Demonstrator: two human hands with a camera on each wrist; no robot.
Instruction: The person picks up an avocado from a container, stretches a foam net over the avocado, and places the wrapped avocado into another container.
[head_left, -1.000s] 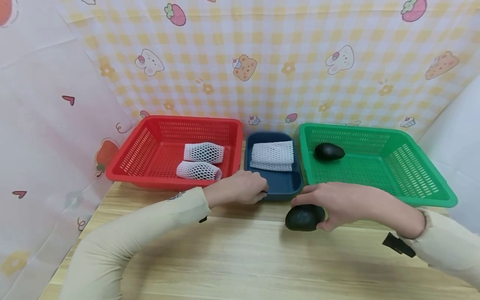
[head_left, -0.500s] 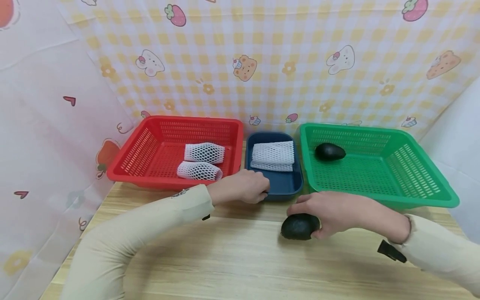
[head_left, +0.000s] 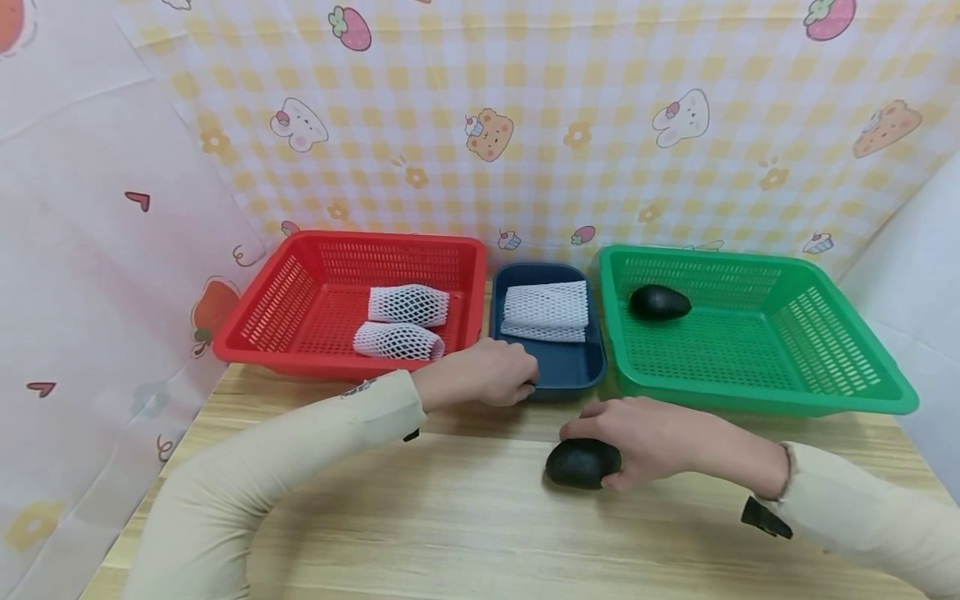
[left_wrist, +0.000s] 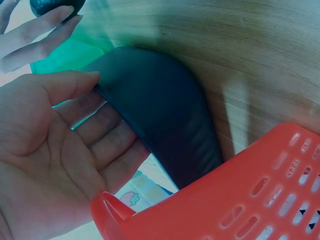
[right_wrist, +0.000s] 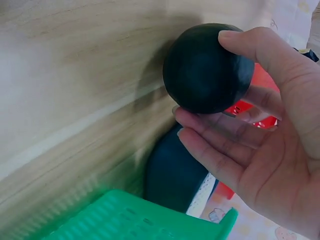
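Observation:
My right hand (head_left: 648, 440) grips a dark green avocado (head_left: 583, 463) low over the wooden table; in the right wrist view its thumb lies on one side of the avocado (right_wrist: 207, 70) and the fingers on the other. My left hand (head_left: 491, 372) pinches the near rim of a navy blue bin (head_left: 558, 367). The left wrist view shows the thumb outside the bin wall (left_wrist: 150, 100) and the fingers reaching over into it. Folded white foam net sleeves (head_left: 546, 308) lie in the bin. A second avocado (head_left: 660, 302) rests in the green basket (head_left: 757, 396).
To the left of the bin stands a red basket (head_left: 300, 360), with two white foam nets (head_left: 408, 306) in it around dark contents. The green basket stands right of the bin. Behind them hangs a yellow checked cloth (head_left: 420, 100). The wooden table (head_left: 480, 533) extends in front.
My right hand has carried the avocado left and toward me, away from the green basket. My left hand stays at the bin's rim.

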